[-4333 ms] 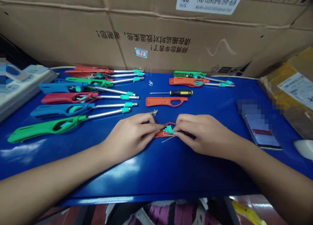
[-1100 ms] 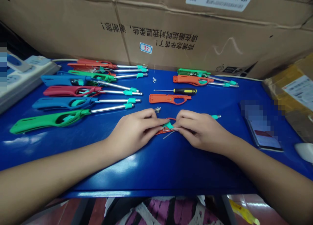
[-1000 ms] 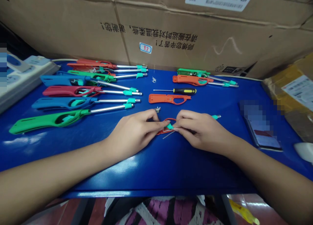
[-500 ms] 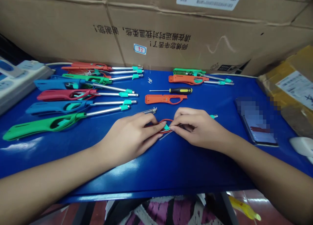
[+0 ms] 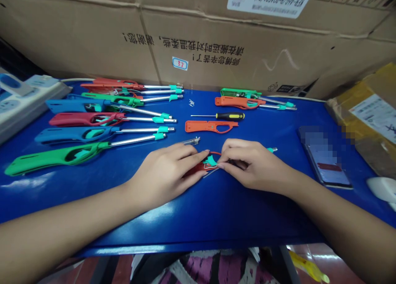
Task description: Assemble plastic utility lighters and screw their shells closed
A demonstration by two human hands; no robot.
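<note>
My left hand (image 5: 170,168) is closed on the open red-orange casing (image 5: 198,168) of a long-necked lighter, holding it on the table. Most of the casing is under my hands. A teal trigger (image 5: 210,160) sits in its loop, with a pale wire beside it. My right hand (image 5: 252,160) pinches the trigger's right end between thumb and forefinger. Beyond this hand the lighter's teal-and-metal tip (image 5: 272,149) shows. A small clear part with a metal end (image 5: 192,141) lies just behind my left hand. Farther back is a loose orange casing half (image 5: 198,126).
Several long lighters (image 5: 83,119) lie at the left, beside a white power strip (image 5: 31,98). Behind the casing half is a yellow-black screwdriver (image 5: 229,116). Two more lighters (image 5: 239,102) lie at the back right. A phone (image 5: 324,160) is at the right; a large carton (image 5: 185,32) walls the back.
The trigger has shifted and turned slightly in the casing, and more of it and the wire shows. Both hands stay almost in place; the whole view has moved slightly.
</note>
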